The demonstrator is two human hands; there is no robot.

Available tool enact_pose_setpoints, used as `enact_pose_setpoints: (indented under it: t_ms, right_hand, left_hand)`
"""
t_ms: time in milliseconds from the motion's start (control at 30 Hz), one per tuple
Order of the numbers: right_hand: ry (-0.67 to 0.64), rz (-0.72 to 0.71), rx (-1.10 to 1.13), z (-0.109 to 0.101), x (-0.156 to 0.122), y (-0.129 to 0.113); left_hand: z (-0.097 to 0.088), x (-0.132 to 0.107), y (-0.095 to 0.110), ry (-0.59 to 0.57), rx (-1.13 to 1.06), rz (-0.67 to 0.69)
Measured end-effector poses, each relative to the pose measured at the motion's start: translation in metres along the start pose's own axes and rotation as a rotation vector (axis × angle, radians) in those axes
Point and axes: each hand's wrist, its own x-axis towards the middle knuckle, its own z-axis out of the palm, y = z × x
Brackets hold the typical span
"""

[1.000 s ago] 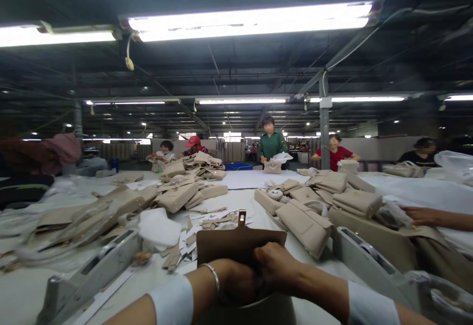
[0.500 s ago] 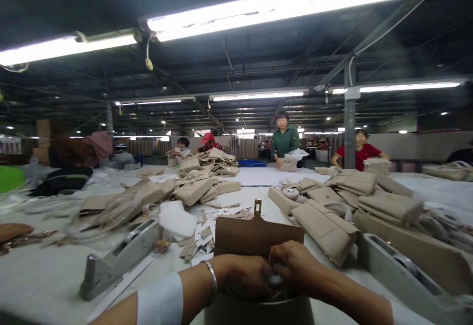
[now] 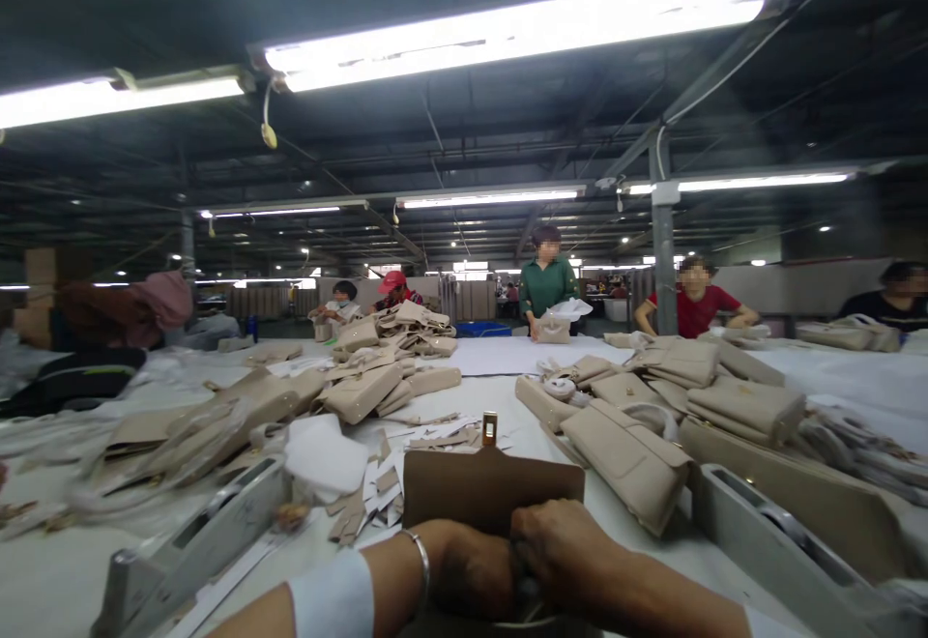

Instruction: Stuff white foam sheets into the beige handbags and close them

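Note:
A tan leather bag stands in front of me with its flap raised and a gold clasp at the flap's top edge. My left hand, a silver bangle on its wrist, and my right hand are both closed together at the bag's mouth, below the flap. What the fingers pinch there is hidden from me.
Piles of beige bags lie right and centre-left on the white table. Grey metal tape dispensers sit at left and right. Paper scraps and white foam lie nearby. Several people work at the far edge.
The view has swung slightly between frames. My hands stay closed together at the bag's mouth. A forearm seen at the right a second ago is out of view now.

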Motion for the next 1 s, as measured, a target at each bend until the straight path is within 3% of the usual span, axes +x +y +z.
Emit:
enact_pose_setpoints:
  t_ms: [133,267,333,400,600,833,1000]
  right_hand:
    - [0.056,-0.088,0.146,-0.013,-0.030,0.001]
    - [0.077,0.019,0.065,-0.021,-0.057,0.009]
    - [0.058,0.034,0.111,-0.015,-0.061,0.012]
    - [0.118,0.022,0.188,0.001,-0.059,0.013]
    - [0.629,-0.066,0.635,0.065,-0.046,0.009]
    - [0.757,-0.107,0.794,0.077,-0.040,0.017]
    - [0.851,-0.103,0.791,0.089,-0.034,0.020]
  left_hand:
    - [-0.002,-0.016,0.020,0.007,-0.134,-0.257]
    - [-0.008,-0.021,0.025,-0.160,-0.264,-0.358]
    - [-0.009,-0.019,0.023,-0.244,-0.347,-0.402]
    - [-0.009,-0.015,0.022,-0.285,-0.378,-0.435]
    - [-0.008,0.004,0.035,-0.237,-0.012,-0.379]
    - [-0.012,-0.006,0.046,-0.058,0.173,-0.245]
    - [-0.006,-0.021,0.052,0.062,0.083,-0.213]
